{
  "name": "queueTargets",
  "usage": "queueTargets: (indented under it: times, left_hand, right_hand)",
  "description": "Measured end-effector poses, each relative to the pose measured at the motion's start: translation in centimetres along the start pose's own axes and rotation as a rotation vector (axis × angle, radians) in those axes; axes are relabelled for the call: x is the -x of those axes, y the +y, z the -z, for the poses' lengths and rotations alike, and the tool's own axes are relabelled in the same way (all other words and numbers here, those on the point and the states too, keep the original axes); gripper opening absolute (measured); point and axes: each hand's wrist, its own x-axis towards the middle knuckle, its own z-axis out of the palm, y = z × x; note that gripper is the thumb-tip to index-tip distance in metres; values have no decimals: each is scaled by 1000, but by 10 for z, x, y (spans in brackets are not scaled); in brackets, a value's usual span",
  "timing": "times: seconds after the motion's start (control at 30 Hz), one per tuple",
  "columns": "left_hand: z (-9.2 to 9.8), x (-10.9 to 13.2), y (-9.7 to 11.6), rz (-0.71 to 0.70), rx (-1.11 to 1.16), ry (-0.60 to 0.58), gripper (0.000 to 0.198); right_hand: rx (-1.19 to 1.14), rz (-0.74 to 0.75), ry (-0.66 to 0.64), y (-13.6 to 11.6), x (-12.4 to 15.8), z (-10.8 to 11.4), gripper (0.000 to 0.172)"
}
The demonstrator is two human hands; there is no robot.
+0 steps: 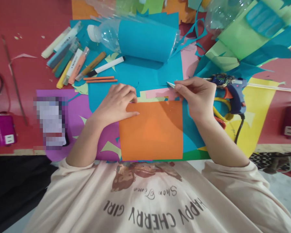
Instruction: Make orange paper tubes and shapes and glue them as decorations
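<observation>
An orange sheet of paper (151, 136) lies flat in front of me. My left hand (118, 100) rests at its upper left corner, the thumb stretched over the sheet and the other fingers bent near its top edge. Thumb and fingers are apart. To the right, my right hand (199, 97) is closed in a pinch on a thin pale pointed thing (170, 84); its kind cannot be made out, and the rest of it is hidden by the fingers. Just beyond the sheet's top edge lie pink paper (157, 93) and pale green scraps.
A plastic bottle wrapped in blue paper (145, 38) lies at the back. Markers (75, 66) and orange sticks (100, 79) are at left, near a phone (52, 121). A glue gun (236, 94) and yellow-handled scissors (224, 108) lie beside my right wrist.
</observation>
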Motion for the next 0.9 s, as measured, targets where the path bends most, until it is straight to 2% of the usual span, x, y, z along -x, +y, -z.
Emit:
queueTargets:
  times: [0.17,0.3,0.4,0.53,0.6,0.67,0.77,0.83,0.9]
  left_hand:
    - [-3,-1,-1,41,136,-10,19]
    - [-4,-1,1,88,341,6,10]
    - [-2,0,7,208,541,100,8]
    - [1,1,6,318,689,226,9]
    - [2,1,-1,365,748,316,14]
    - [1,1,-11,417,829,392,26]
    - [0,1,-23,425,945,488,43]
    - [0,1,-26,413,969,474,44]
    - [0,1,-26,424,918,457,40]
  right_hand:
    - [33,18,71,-4,-3,3,44]
    - [92,64,33,-5,-3,4,52]
    - [145,186,-71,-3,-1,4,41]
    - [298,313,-303,-1,2,4,17]
    - [339,309,-319,-2,3,5,12]
    - [349,264,-229,-3,1,7,13]
    - [306,215,12,-5,-6,12,11]
    - [228,216,156,-7,-10,17,9]
    - [148,199,223,-10,-10,22,9]
